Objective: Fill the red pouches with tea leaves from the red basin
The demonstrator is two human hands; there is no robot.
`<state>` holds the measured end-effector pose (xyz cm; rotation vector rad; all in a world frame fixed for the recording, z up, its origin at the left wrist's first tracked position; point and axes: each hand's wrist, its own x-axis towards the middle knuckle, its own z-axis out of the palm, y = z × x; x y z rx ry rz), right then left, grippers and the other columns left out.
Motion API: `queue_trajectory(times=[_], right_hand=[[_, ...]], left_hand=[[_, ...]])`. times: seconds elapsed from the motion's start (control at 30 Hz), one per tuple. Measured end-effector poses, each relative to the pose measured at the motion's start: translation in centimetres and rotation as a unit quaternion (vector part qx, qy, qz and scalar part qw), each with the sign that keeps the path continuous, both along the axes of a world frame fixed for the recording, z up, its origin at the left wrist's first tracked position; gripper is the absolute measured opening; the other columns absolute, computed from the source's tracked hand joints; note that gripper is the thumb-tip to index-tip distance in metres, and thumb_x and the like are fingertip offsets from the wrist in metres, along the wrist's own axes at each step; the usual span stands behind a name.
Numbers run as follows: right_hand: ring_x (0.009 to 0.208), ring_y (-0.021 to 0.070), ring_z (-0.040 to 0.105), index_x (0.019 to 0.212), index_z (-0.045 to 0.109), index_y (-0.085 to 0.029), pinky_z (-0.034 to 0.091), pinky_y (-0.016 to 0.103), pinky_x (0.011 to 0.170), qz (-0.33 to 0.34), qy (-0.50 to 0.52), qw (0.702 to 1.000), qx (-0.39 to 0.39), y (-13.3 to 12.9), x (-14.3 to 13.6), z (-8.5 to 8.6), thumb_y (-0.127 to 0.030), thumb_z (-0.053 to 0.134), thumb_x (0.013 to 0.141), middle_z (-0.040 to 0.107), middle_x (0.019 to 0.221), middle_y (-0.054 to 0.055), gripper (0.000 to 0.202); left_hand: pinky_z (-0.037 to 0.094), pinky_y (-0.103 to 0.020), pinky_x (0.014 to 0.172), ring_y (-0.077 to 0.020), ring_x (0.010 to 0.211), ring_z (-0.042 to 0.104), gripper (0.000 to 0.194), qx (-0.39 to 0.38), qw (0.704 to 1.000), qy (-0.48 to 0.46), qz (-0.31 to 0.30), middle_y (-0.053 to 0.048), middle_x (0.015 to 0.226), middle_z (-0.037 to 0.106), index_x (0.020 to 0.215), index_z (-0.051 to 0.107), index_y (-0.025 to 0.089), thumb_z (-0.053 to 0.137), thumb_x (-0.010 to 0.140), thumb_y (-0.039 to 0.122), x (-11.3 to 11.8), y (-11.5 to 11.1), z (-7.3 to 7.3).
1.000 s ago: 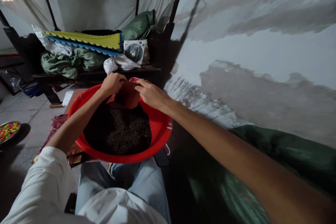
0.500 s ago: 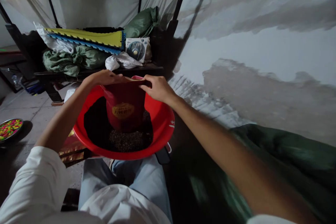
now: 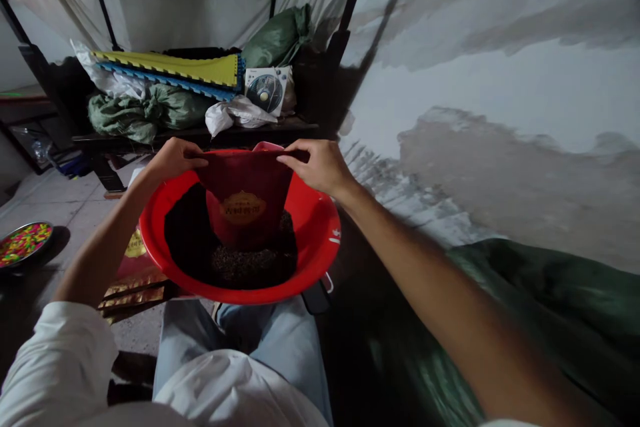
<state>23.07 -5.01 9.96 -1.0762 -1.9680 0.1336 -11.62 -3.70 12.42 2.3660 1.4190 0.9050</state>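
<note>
A dark red pouch (image 3: 245, 207) with a gold label stands upright in a wide red plastic basin (image 3: 320, 240). Around its foot lies dark, loose, grainy stuff that looks like dried tea leaves (image 3: 243, 267). My left hand (image 3: 175, 159) pinches the pouch's top left corner between thumb and fingers. At the opposite top corner, my right hand (image 3: 320, 163) grips the edge in the same way. Between the two hands the top edge is stretched straight. The pink rim of something (image 3: 269, 146) shows behind the pouch, mostly hidden.
More red and gold pouches (image 3: 135, 273) lie left of the basin. A round tray of colourful pieces (image 3: 25, 243) rests further left. Behind stands a dark bench (image 3: 200, 135) with foam mats (image 3: 170, 68), sacks and a boxed fan (image 3: 267, 90). Dark green sacking (image 3: 550, 300) lies at right.
Both hands have moved apart along the pouch's top edge, which is now pulled flat and taut. The pouch's front faces me more fully. The view has shifted slightly.
</note>
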Motion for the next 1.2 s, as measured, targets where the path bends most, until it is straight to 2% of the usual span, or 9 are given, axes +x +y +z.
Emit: queue_trajectory(times=[0.2, 0.37, 0.5, 0.6, 0.77, 0.9, 1.0, 1.1, 1.2], right_hand=[[0.087, 0.0227, 0.071, 0.119, 0.063, -0.017, 0.056, 0.036, 0.078, 0.049, 0.049, 0.997, -0.039, 1.0, 0.4, -0.6, -0.042, 0.076, 0.084, 0.076, 0.097, 0.008, 0.045], [0.085, 0.0235, 0.069, 0.098, 0.075, -0.017, 0.055, 0.037, 0.079, 0.051, -0.026, 0.997, -0.054, 1.8, 0.7, -0.1, -0.042, 0.069, 0.087, 0.076, 0.093, 0.009, 0.028], [0.087, 0.0247, 0.069, 0.104, 0.077, -0.015, 0.053, 0.039, 0.082, 0.018, -0.066, 0.998, -0.002, 2.4, 0.9, 0.7, -0.036, 0.065, 0.09, 0.077, 0.104, 0.013, 0.028], [0.092, 0.0253, 0.069, 0.105, 0.077, -0.015, 0.053, 0.039, 0.084, 0.025, -0.09, 0.995, 0.027, 2.7, 0.4, 0.6, -0.034, 0.063, 0.091, 0.075, 0.107, 0.014, 0.027], [0.087, 0.0217, 0.069, 0.096, 0.078, -0.018, 0.053, 0.035, 0.084, 0.083, -0.138, 0.986, -0.032, 3.0, -2.0, -0.4, -0.028, 0.067, 0.089, 0.077, 0.101, 0.008, 0.016], [0.092, 0.0218, 0.07, 0.098, 0.079, -0.02, 0.053, 0.036, 0.087, 0.093, -0.13, 0.987, -0.028, 3.3, -4.1, -0.4, -0.028, 0.072, 0.09, 0.077, 0.105, 0.007, 0.014], [0.098, 0.0221, 0.07, 0.099, 0.078, -0.021, 0.052, 0.036, 0.091, 0.091, -0.143, 0.985, -0.003, 3.1, -4.9, -0.4, -0.025, 0.07, 0.091, 0.076, 0.11, 0.007, 0.011], [0.104, 0.0235, 0.069, 0.101, 0.076, -0.021, 0.051, 0.038, 0.095, 0.053, -0.162, 0.985, 0.026, 2.6, -5.4, -0.7, -0.024, 0.068, 0.094, 0.075, 0.113, 0.007, 0.011], [0.108, 0.0238, 0.067, 0.105, 0.076, -0.02, 0.049, 0.039, 0.098, 0.037, -0.175, 0.983, 0.04, 1.8, -6.4, -0.9, -0.023, 0.067, 0.095, 0.075, 0.114, 0.007, 0.013]], left_hand=[[0.038, -0.023, 0.059, -0.0124, 0.059, 0.054, 0.03, -0.004, 0.991, 0.136, -0.017, 0.001, 0.064, 0.068, 0.088, 0.08, 0.018, 0.071, 0.077, 0.044, -0.8, -1.2, 1.6], [0.039, -0.024, 0.062, -0.0139, 0.063, 0.056, 0.028, 0.019, 0.983, 0.18, -0.01, 0.0, 0.069, 0.069, 0.089, 0.079, 0.017, 0.066, 0.08, 0.04, -0.7, -1.1, 1.3], [0.044, -0.026, 0.07, -0.0174, 0.074, 0.061, 0.029, 0.095, 0.981, 0.169, 0.008, -0.006, 0.085, 0.073, 0.094, 0.079, 0.014, 0.063, 0.082, 0.036, -0.4, -1.4, 2.1], [0.047, -0.028, 0.076, -0.0194, 0.079, 0.063, 0.028, 0.122, 0.976, 0.175, 0.03, -0.007, 0.089, 0.074, 0.096, 0.078, 0.012, 0.063, 0.084, 0.031, -0.3, -1.7, 2.5], [0.048, -0.027, 0.079, -0.0195, 0.085, 0.066, 0.021, 0.088, 0.965, 0.247, 0.007, -0.01, 0.094, 0.075, 0.094, 0.077, 0.012, 0.063, 0.088, 0.026, 0.7, -1.6, 0.5], [0.05, -0.029, 0.085, -0.021, 0.09, 0.067, 0.019, 0.105, 0.956, 0.274, 0.01, -0.013, 0.101, 0.075, 0.097, 0.074, 0.011, 0.059, 0.093, 0.022, 1.2, -1.6, -1.1], [0.051, -0.032, 0.088, -0.0243, 0.097, 0.068, 0.02, 0.121, 0.947, 0.298, 0.024, -0.015, 0.105, 0.074, 0.099, 0.071, 0.01, 0.056, 0.096, 0.022, 0.7, -1.9, -1.4], [0.051, -0.034, 0.092, -0.0253, 0.101, 0.068, 0.021, 0.135, 0.939, 0.313, 0.041, -0.016, 0.106, 0.073, 0.101, 0.069, 0.01, 0.053, 0.098, 0.022, 0.1, -2.5, -1.5], [0.052, -0.033, 0.093, -0.0238, 0.101, 0.068, 0.02, 0.126, 0.947, 0.295, 0.017, -0.014, 0.108, 0.073, 0.103, 0.07, 0.011, 0.054, 0.098, 0.023, 0.3, -2.9, -1.8]])
